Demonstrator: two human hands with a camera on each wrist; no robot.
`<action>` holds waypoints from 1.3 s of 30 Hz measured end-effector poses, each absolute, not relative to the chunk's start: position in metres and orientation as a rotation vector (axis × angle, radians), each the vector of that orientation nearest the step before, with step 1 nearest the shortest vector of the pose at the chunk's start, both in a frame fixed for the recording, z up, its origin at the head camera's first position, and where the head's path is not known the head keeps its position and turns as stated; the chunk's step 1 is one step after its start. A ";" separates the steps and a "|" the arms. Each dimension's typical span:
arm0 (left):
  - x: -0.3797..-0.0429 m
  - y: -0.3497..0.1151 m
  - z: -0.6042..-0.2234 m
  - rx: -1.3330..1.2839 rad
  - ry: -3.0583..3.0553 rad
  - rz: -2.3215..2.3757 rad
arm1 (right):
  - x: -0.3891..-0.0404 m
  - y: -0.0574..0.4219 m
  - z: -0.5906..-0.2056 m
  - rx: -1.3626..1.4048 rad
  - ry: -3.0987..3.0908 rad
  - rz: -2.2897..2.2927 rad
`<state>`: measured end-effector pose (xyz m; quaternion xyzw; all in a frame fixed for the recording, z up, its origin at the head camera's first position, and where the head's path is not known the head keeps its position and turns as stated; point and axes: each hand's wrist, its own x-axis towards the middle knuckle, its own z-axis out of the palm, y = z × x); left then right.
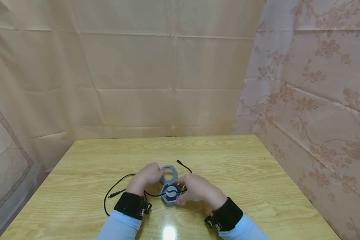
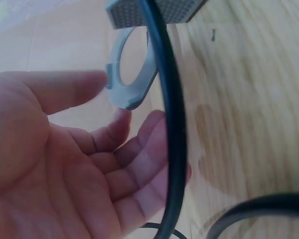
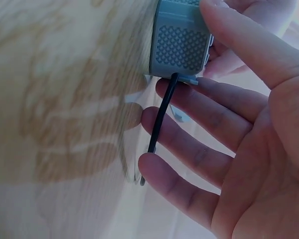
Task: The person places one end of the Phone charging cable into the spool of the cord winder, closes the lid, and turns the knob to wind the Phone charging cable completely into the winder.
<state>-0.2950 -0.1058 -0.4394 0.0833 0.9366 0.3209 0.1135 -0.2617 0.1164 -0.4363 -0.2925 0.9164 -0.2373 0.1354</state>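
Observation:
A grey cable winder case (image 1: 169, 200) lies on the table with its ring-shaped lid (image 1: 174, 170) swung up on the far side. Inside is a round S-slotted spool, and a black cable (image 1: 153, 195) runs through it and out both sides. My left hand (image 1: 147, 176) has its thumb and index finger at the lid's edge; the left wrist view shows the thumb against a small tab on the lid (image 2: 120, 94). With thumb and fingers, my right hand (image 1: 198, 190) holds the case by its right side, whose dimpled wall (image 3: 182, 50) shows in the right wrist view.
The cable loops on the table left of the left wrist, where one plug end (image 1: 111, 195) lies. Its other end (image 1: 179, 162) points away beyond the right hand. Cloth curtains (image 1: 174, 83) hang behind the wooden table (image 1: 243, 173) and at its sides.

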 end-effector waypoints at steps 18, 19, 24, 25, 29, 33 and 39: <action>-0.301 -0.107 -0.433 0.346 2.803 1.145 | -0.267 0.120 -0.438 -0.844 2.607 -0.766; -0.300 -0.107 -0.432 0.352 2.803 1.142 | -0.267 0.120 -0.438 -0.844 2.600 -0.775; -0.297 -0.110 -0.428 0.381 2.805 1.129 | -0.267 0.120 -0.438 -0.859 2.579 -0.803; -0.296 -0.111 -0.427 0.389 2.806 1.125 | -0.267 0.120 -0.439 -0.864 2.575 -0.810; -0.294 -0.114 -0.425 0.410 2.798 1.121 | -0.267 0.120 -0.439 -0.874 2.558 -0.837; -0.292 -0.116 -0.422 0.431 2.777 1.112 | -0.268 0.121 -0.441 -0.884 2.542 -0.856; -0.288 -0.118 -0.416 0.492 2.753 1.086 | -0.270 0.122 -0.442 -0.887 2.532 -0.870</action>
